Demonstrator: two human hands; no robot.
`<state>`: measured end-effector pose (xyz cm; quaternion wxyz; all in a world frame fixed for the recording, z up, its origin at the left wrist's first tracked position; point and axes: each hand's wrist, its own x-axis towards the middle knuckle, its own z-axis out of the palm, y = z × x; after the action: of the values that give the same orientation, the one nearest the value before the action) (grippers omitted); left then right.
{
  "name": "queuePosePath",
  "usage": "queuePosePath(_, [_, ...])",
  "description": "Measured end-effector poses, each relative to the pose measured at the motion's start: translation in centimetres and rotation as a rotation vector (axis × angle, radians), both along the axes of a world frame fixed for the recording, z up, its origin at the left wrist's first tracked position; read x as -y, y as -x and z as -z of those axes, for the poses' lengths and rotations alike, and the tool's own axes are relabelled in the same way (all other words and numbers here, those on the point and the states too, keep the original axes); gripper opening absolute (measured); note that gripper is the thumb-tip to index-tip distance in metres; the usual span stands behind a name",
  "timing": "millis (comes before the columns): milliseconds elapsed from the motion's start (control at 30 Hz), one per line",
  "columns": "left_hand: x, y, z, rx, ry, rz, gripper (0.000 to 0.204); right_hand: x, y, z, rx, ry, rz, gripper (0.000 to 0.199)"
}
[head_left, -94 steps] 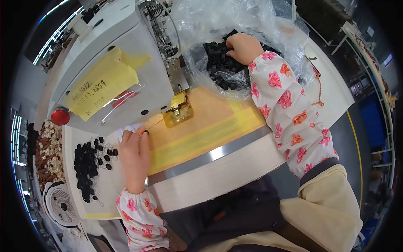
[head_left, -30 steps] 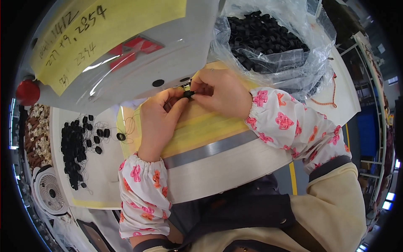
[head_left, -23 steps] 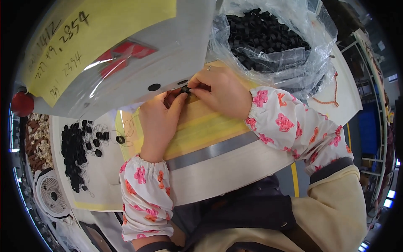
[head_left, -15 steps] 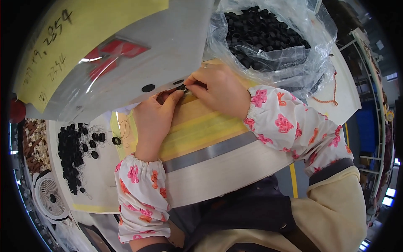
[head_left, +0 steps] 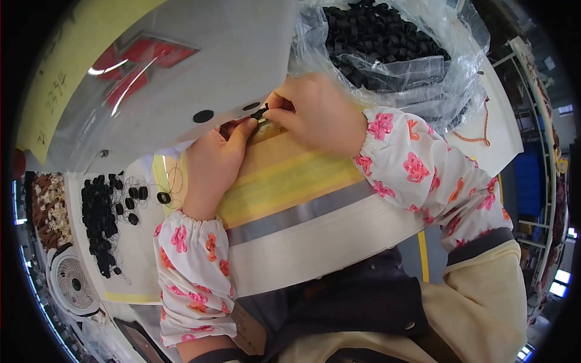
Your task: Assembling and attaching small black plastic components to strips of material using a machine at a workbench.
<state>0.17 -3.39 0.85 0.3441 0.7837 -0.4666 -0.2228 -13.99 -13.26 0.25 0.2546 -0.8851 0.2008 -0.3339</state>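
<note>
Just below the sewing machine's head (head_left: 236,54), your left hand (head_left: 213,162) and right hand (head_left: 324,115) pinch a small black band (head_left: 260,113) between them, thumbs closed against fingers; your left fingertips are mostly hidden, and the band's exact shape is hard to make out.

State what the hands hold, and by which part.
Left hand and right hand pinch a small black band-like piece; the exact part gripped is hidden.
</note>
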Motion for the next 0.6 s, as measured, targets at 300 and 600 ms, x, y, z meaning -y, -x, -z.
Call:
queuePosePath(300, [-0.05,-0.33,0.76,0.057,0.053,0.043,0.030,0.72,-0.19,0.11,-0.090,-0.009,-0.001,0.014])
queuePosePath(600, [0.23,-0.03,0.49,0.006,0.103,0.038,0.027,0.93,-0.04,-0.15,-0.097,-0.023,0.001,0.016])
